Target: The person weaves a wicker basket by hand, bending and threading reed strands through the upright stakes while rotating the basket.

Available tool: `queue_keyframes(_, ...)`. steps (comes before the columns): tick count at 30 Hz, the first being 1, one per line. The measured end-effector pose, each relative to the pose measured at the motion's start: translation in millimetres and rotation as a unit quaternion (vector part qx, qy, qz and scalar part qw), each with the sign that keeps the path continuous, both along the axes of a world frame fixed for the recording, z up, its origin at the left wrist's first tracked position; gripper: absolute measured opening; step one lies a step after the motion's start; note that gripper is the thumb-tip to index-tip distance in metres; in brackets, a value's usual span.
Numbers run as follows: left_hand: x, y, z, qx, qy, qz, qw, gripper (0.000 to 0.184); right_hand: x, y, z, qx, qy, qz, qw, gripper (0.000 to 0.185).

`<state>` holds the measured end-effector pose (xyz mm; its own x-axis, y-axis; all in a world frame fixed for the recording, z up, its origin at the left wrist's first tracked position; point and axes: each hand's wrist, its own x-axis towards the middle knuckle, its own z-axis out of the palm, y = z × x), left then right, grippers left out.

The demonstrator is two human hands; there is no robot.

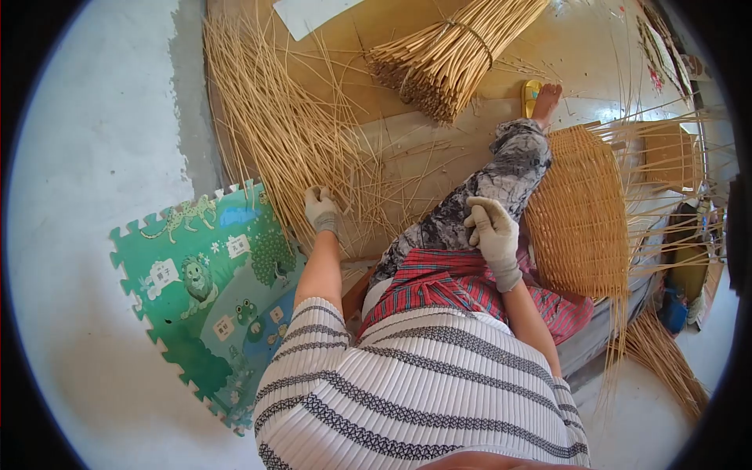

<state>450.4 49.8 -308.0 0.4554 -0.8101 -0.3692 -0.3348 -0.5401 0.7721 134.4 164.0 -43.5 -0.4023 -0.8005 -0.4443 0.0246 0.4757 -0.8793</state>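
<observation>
My left hand [321, 210], in a pale work glove, is at the lower end of a loose pile of thin wicker rods [286, 117]. Its fingers are bent in against the rods there; how many it grips is too small to tell. Over my lap, my right hand [495, 233], gloved too, is raised with loosely curved fingers and nothing visible in it. Just right of that hand stands a partly woven wicker basket [580, 211], its long unwoven rods sticking out to the right.
A thick tied bundle of rods [450, 55] lies at the top. On the left is a green puzzle foam mat [211, 298] with animal pictures. More rods [666, 360] lie at lower right, and a cardboard box [670, 157] stands beyond the basket. Scattered rods cover the floor ahead.
</observation>
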Motion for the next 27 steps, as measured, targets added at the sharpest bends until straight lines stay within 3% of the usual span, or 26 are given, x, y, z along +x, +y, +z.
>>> queue_keyframes(4, -25.7, -15.6, 18.8, -0.096, 0.081, -0.043, 0.991, 0.012, -3.7, 4.5, -2.6, -0.021, -0.021, 0.004, 1.0, 0.019)
queue_keyframes(6, -42.0, -23.4, 61.4, -0.134, 0.022, -0.195, 0.971, 0.014, -5.3, 6.2, -3.1, -0.011, -0.052, 0.005, 0.999, 0.017)
queue_keyframes(7, -52.7, -27.7, 61.7, -0.141, 0.073, -0.214, 0.964, 0.016, -8.1, 14.1, -24.2, -0.114, -0.084, -0.002, 0.99, 0.016)
queue_keyframes(8, -72.8, -34.6, 66.1, -0.149, 0.188, -0.19, 0.952, 0.017, -8.8, 12.2, -19.6, -0.117, -0.244, -0.061, 0.961, 0.017)
queue_keyframes(9, -96.3, -39.8, 80.3, -0.186, 0.167, -0.195, 0.948, 0.016, -11.9, 15.3, -25.3, -0.082, -0.208, -0.04, 0.974, 0.017)
queue_keyframes(10, -114.5, -43.8, 103.0, -0.205, 0.202, -0.243, 0.926, 0.011, -12.9, 12.9, 2.3, -0.01, -0.023, 0.035, 0.999, 0.015)
queue_keyframes(11, -131.9, -46.7, 126.1, -0.228, 0.219, -0.293, 0.903, 0.014, -14.1, 15.0, 4.3, -0.019, -0.007, 0.051, 0.998, 0.018)
queue_keyframes(13, -176.3, -51.5, 156.8, -0.192, 0.3, -0.29, 0.888, 0.015, -22.0, 11.4, 7.9, -0.054, 0.014, 0.056, 0.997, 0.02)
queue_keyframes(15, -214.6, -44.9, 194.0, -0.216, 0.335, -0.36, 0.843, 0.014, -25.9, 17.6, 14.8, -0.031, -0.044, 0.075, 0.996, 0.023)
queue_keyframes(19, -276.7, -21.3, 238.1, -0.276, 0.274, -0.543, 0.744, 0.017, -44.3, 36.6, 2.9, -0.098, -0.093, -0.033, 0.99, 0.029)
queue_keyframes(20, -287.4, -12.4, 244.3, -0.287, 0.262, -0.575, 0.72, 0.021, -52.3, 43.9, 5.9, -0.119, -0.08, -0.075, 0.987, 0.032)
queue_keyframes(21, -297.1, -3.1, 256.8, -0.32, 0.236, -0.611, 0.684, 0.039, -62.5, 53.4, 0.5, -0.161, -0.09, -0.11, 0.977, 0.034)
queue_keyframes(23, -314.9, 15.5, 248.9, -0.312, 0.246, -0.665, 0.632, 0.046, -83.9, 75.0, 5.4, -0.244, -0.132, -0.187, 0.942, 0.045)
queue_keyframes(24, -322.6, 26.1, 251.1, -0.316, 0.242, -0.662, 0.635, 0.046, -94.5, 92.4, 25.7, -0.241, -0.096, -0.187, 0.947, 0.048)
queue_keyframes(26, -335.2, 49.4, 256.8, -0.333, 0.178, -0.744, 0.552, 0.044, -108.5, 122.5, 37.6, -0.265, -0.064, -0.265, 0.925, 0.05)
queue_keyframes(27, -341.9, 60.2, 250.2, -0.335, 0.175, -0.742, 0.554, 0.044, -114.6, 137.9, 46.5, -0.254, -0.044, -0.292, 0.921, 0.042)
